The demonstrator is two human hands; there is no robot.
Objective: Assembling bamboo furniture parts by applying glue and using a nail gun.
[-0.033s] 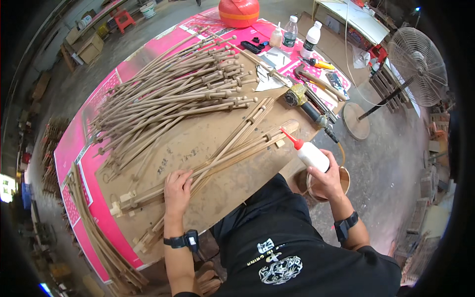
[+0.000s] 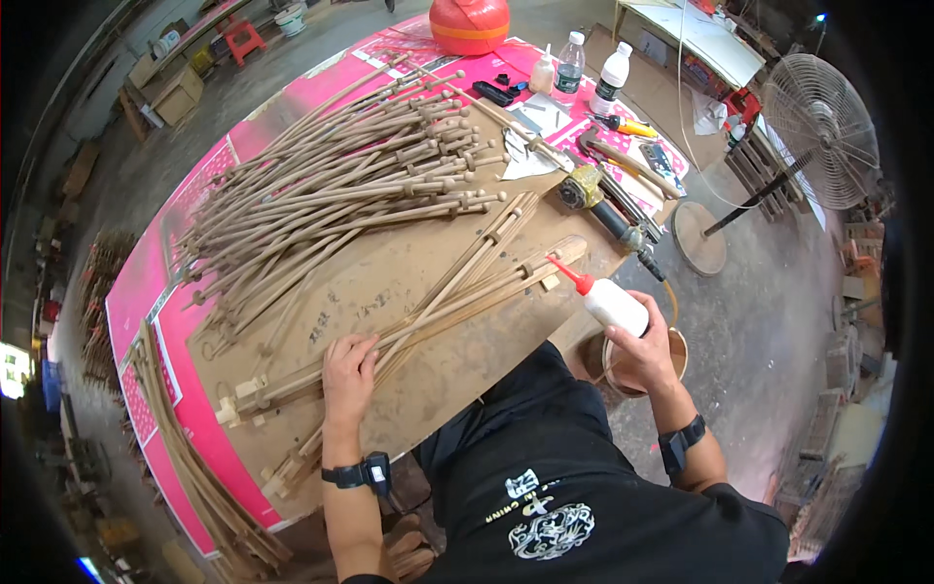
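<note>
In my right hand [image 2: 646, 339] is a white glue bottle [image 2: 617, 308] with a long red nozzle, tilted so that the tip points up and left. The nozzle tip is close to the far right end of a bundle of thin wooden rods [image 2: 457, 310]; whether it touches cannot be made out. My left hand [image 2: 350, 375] lies over the near part of that bundle, its fingers curled round the rods. Small pale wooden blocks [image 2: 230, 409] sit at the bundle's left end. A second bundle of rods [image 2: 491, 237] crosses it.
A large heap of knobbed wooden rods [image 2: 341, 185] covers the table's far left. Beyond the work stand a power tool [image 2: 603, 206] with a hose, a hammer [image 2: 632, 165], plastic bottles [image 2: 570, 63] and a red round container [image 2: 470, 24]. A fan [image 2: 822, 131] and a bucket [image 2: 678, 358] are at the right.
My right hand has tipped the glue bottle very slightly, so its red nozzle sits a little farther left. My left hand stays where it was.
</note>
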